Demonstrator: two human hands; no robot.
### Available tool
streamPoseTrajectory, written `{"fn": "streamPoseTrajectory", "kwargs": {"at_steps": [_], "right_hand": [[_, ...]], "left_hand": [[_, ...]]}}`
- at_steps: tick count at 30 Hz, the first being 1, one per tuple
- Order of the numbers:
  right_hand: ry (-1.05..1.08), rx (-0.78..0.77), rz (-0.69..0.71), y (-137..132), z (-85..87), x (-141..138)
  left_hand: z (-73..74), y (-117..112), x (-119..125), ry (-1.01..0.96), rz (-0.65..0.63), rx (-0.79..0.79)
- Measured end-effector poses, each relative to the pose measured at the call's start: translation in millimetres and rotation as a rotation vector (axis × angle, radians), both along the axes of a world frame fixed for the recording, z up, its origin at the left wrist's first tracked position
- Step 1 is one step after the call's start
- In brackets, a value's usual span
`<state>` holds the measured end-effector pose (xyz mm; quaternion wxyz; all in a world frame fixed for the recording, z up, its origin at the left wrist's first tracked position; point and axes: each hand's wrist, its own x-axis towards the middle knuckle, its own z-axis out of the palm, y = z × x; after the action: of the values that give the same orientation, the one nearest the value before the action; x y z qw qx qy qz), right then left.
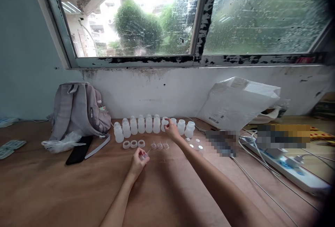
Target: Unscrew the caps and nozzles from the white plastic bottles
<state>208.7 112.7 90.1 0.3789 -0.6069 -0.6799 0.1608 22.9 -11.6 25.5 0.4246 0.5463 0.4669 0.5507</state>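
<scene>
Frosted white baby bottles stand in a curved row along the back of the table. My right hand (172, 130) reaches to the right half of the row, its fingers at the upper part of an uncapped bottle (164, 125). Low over the table's middle, my left hand (138, 164) pinches a small clear bottle part (143, 156) with a thin tip, partly hidden by the fingers. Between the hands lie three clear round parts with pointed stems (159, 146). White screw rings (133, 144) rest behind my left hand. Small white-centred clear pieces (200, 147) sit right of my right forearm.
A grey backpack (75, 111), a plastic bag (62, 142) and a black flat object (79, 152) occupy the left. On the right are a large white bag (235, 103), a blurred-out item (222, 143), cables and a power strip (300, 174). A wall and window stand behind.
</scene>
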Motion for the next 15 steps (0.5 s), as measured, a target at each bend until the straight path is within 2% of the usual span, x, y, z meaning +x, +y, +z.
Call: {"fn": "streamPoseTrajectory", "kwargs": {"at_steps": [3,7,11,15], "right_hand": [[-0.073,-0.033,-0.056,19,0.3,3],[-0.169,-0.064,-0.074,27,-4.2,3],[-0.259,-0.021,-0.073,20,-3.9,3],[-0.328,0.048,-0.055,-1,6.6,6]], "left_hand": [[-2.8,3,-3,0.052,0.050,0.049],[-5.8,5,-6,0.142,0.064,0.090],[-6.2,7,-9,0.175,0.019,0.145],[-7.2,9,-8,0.172,0.076,0.197]]}}
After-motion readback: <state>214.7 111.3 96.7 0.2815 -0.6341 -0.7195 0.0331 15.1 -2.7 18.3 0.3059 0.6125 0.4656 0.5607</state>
